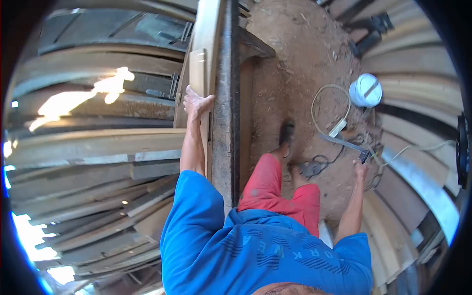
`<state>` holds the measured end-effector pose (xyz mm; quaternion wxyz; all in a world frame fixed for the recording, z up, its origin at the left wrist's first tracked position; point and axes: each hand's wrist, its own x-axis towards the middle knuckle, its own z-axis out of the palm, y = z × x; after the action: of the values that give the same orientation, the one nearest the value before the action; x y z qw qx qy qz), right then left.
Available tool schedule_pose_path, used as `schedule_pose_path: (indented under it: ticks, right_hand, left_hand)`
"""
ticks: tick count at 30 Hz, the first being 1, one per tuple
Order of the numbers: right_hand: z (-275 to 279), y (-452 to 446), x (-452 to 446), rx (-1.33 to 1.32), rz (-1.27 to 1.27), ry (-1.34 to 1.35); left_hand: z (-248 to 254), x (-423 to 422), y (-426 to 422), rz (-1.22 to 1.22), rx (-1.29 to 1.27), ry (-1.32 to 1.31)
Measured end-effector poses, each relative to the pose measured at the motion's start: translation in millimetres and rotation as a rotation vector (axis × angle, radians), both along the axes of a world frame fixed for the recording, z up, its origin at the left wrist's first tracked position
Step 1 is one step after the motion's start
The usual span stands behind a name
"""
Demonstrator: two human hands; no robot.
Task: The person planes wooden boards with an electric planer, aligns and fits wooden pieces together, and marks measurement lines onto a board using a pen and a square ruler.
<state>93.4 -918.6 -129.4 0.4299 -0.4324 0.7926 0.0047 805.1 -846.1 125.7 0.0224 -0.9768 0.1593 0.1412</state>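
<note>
My left hand (197, 102) rests on a pale wooden board (207, 44) lying along a dark bench beam (225, 123). Its thumb and fingers are spread around the end of a short wood strip (198, 69) on that board. Over on the right, my right hand (361, 168) is closed round a black plug-like end (364, 156) of a grey cable or strap. That grey length (344, 142) runs up to a white power socket (338, 128) on the dirt floor.
Stacked planks (98, 147) fill the left side, and more boards (418, 73) curve along the right. A white bucket (366, 90) stands by the right boards. A looped pale cord (314, 105) and a loose sandal (310, 169) lie on the ground (295, 59).
</note>
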Motion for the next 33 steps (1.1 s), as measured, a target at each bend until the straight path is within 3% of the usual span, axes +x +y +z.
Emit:
schedule_pose_path:
  ticks: [3,6,9,15,17,20,23,28,33]
  right_hand:
    - [114,-47,84,-0.096,-0.273,-0.404]
    - [177,-64,175,-0.345,-0.247,-0.635]
    - [242,-77,279,-0.511,0.123,-0.634]
    - [337,-104,449,-0.701,0.555,-0.437]
    - [374,-104,494,-0.839,0.536,-0.514]
    - [397,-110,543,-1.089,0.463,-0.677]
    - [411,-110,567,-0.677,0.327,-0.877]
    - [392,-96,612,-0.374,0.386,-1.081]
    - [356,-69,635,-0.143,0.499,-1.042]
  left_hand:
    - [3,1,2,0.027,-0.023,0.021]
    - [0,6,9,0.006,-0.073,0.031]
    - [12,10,10,-0.013,-0.165,0.051]
    - [-4,46,45,-0.084,-0.300,0.213]
    - [-5,61,57,-0.043,-0.288,0.358]
    - [23,69,68,-0.065,-0.355,0.278]
    - [34,67,80,-0.060,-0.493,0.203]
    - [22,56,88,-0.086,-0.688,0.122]
    - [25,57,92,-0.083,-0.783,0.166]
